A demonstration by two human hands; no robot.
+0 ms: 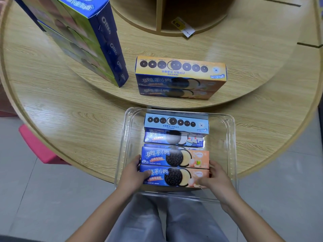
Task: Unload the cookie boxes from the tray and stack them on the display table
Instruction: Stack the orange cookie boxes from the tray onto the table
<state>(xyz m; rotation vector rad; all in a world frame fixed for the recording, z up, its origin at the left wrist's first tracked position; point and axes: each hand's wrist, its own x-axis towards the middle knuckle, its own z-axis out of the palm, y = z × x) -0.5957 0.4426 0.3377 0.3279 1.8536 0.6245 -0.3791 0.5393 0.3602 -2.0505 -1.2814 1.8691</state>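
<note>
A clear plastic tray (229, 137) rests on the lower ring of the round wooden display table (70, 116), overhanging its near edge. Inside lie two orange-and-blue cookie boxes side by side, the far one (174, 157) and the near one (174, 177). My left hand (134, 173) grips their left ends and my right hand (215, 179) grips their right ends. Behind them in the tray sit light-blue cookie boxes (175, 131). On the raised tier, two orange boxes (180, 77) are stacked.
A tall stack of green-and-blue cookie boxes (90, 44) stands on the raised tier at the left. A yellow price tag (182, 26) hangs on the centre column. A pink stool (36, 145) sits on the tiled floor at the left. My knees are below the tray.
</note>
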